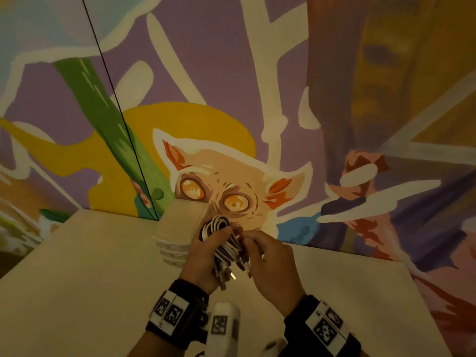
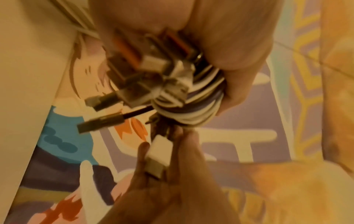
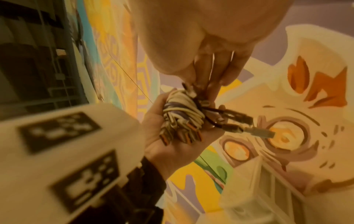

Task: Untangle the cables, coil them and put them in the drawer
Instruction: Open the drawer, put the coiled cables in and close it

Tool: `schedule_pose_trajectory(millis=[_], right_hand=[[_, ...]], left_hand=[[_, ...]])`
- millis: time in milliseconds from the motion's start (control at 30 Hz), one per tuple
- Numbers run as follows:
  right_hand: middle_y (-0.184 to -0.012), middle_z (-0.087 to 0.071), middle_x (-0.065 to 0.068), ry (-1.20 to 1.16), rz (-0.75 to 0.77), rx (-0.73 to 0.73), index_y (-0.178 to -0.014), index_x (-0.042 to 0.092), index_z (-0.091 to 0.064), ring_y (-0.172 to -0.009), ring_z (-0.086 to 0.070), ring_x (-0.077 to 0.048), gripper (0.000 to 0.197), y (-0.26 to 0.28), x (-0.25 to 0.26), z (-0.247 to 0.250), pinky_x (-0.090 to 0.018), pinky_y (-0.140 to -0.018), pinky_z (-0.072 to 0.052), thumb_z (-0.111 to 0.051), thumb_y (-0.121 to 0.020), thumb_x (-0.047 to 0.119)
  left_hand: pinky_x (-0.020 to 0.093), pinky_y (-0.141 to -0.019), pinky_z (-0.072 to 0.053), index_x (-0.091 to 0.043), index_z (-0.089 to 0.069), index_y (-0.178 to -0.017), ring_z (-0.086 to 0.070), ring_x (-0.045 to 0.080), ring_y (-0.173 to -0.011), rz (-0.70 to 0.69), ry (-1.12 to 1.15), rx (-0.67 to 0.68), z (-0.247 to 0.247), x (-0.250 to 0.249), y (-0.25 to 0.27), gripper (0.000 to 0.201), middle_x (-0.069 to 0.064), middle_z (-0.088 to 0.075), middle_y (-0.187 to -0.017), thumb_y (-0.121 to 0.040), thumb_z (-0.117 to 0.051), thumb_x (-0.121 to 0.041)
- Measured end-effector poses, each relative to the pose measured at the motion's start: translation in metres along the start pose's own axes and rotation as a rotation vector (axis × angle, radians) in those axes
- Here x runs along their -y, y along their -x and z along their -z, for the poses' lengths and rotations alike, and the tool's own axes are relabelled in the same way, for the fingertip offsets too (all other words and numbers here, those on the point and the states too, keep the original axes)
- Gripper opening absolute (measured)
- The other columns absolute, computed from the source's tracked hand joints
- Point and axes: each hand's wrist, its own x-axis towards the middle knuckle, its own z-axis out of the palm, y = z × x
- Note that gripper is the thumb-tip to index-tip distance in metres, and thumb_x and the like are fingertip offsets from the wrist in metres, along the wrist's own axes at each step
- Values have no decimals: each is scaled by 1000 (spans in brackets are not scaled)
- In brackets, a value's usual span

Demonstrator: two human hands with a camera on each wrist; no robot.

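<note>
Above the tabletop (image 1: 90,266), the left hand (image 1: 206,256) has its grip around the coiled cables (image 1: 226,243); the right hand (image 1: 270,264) pinches a white plug (image 2: 158,156).

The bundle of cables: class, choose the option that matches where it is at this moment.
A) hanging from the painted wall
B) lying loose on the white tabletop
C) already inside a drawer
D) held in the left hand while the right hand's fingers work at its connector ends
D: the bundle of cables sits gripped in the left hand, raised above the table, while the right hand pinches a white connector.
</note>
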Motion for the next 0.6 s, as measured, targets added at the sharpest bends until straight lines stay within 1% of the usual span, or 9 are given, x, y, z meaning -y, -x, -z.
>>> schedule_pose_trajectory(millis=[33,100,167,233,267,367,433,500,600], right_hand=[[-97,-71,15,-33,-14,54,-107,28,-67,-88,-65,-1,21,2,-2,-5,-21,-73,-53,-49,-98,22],[-106,-68,17,-56,-57,211,-114,27,-61,-100,-63,3,21,3,-8,-21,-12,-80,-48,-49,-98,22],[-114,-64,15,-10,-97,359,-117,28,-55,-109,-58,3,21,2,-19,-37,-17,-89,-49,-52,-96,26],[-120,-64,7,83,-136,477,-113,32,-52,-115,-56,-5,20,-7,-33,-57,-31,-94,-50,-54,-94,33],[-121,-64,3,128,-159,529,-111,32,-52,-116,-56,-8,19,-13,-38,-66,-34,-94,-50,-54,-93,36],[-123,-62,-2,254,-216,688,-112,27,-54,-117,-54,-16,22,-40,-49,-95,-33,-94,-46,-52,-93,38],[-124,-60,-5,362,-219,777,-115,23,-54,-117,-51,-22,25,-61,-55,-117,-33,-92,-44,-47,-94,36],[-123,-60,-9,409,-209,829,-115,20,-54,-113,-54,-28,27,-83,-61,-140,-41,-93,-47,-42,-94,32],[-125,-59,-12,492,-182,925,-121,22,-49,-107,-57,-31,30,-111,-73,-172,-45,-89,-49,-36,-96,31]], left_hand=[[58,-88,-51,2,-56,-121,-64,44,-96,20,14,-32,13,1,-2,48,28,-63,-105,-79,-73,-13],[49,-71,-58,2,-55,-119,-68,40,-81,43,33,-120,42,4,-6,49,27,-64,-94,-77,-72,-16],[39,-57,-57,-2,-57,-115,-67,34,-65,64,31,-231,72,6,-9,39,21,-63,-82,-79,-68,-16],[38,-58,-55,0,-60,-109,-66,32,-62,89,-3,-339,109,9,-15,25,20,-62,-79,-86,-64,-11],[39,-60,-55,1,-61,-106,-66,32,-63,108,-28,-379,128,11,-19,21,20,-63,-79,-88,-63,-9],[38,-59,-53,2,-64,-100,-63,30,-65,212,-83,-482,169,17,-29,14,18,-63,-78,-90,-60,-6],[34,-52,-52,1,-64,-101,-64,29,-58,279,-100,-510,186,21,-38,15,15,-65,-71,-91,-57,-7],[32,-48,-51,2,-65,-102,-65,28,-50,354,-114,-521,199,26,-51,18,15,-66,-63,-91,-58,-10],[37,-56,-53,6,-64,-108,-66,31,-55,415,-110,-512,209,32,-69,28,17,-67,-65,-89,-61,-15]])
